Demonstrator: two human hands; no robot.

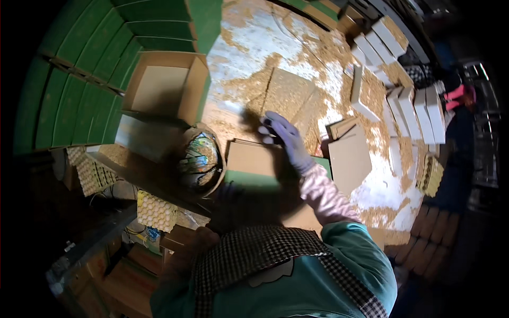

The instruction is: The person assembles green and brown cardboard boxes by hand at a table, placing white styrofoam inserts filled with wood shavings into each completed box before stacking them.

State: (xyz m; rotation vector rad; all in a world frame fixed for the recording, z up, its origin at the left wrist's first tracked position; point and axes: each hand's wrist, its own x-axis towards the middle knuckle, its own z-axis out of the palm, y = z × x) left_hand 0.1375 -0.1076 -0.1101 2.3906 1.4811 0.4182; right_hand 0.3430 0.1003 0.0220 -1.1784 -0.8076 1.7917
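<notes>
My right hand [286, 139], in a pale lilac glove, reaches over the bench with its fingers curled round a small dark object [269, 127] whose kind I cannot make out. Just below it stands a green-sided carton [251, 179] with brown cardboard [253, 158] on top. My left hand [232, 192] is lost in deep shadow by that carton's near left corner, so its fingers do not show clearly. Left of the carton sits a round tub [220, 168] with a shiny multicoloured wrapping [200, 151] inside.
An open cardboard box [186, 103] stands beyond the tub, beside stacked green boxes [79, 100]. Flat brown boards [291, 90] lie among sawdust ahead. Cardboard pieces [351, 159] are at my right, with several white sawdust-filled trays [368, 93] beyond. Egg trays [157, 210] sit lower left.
</notes>
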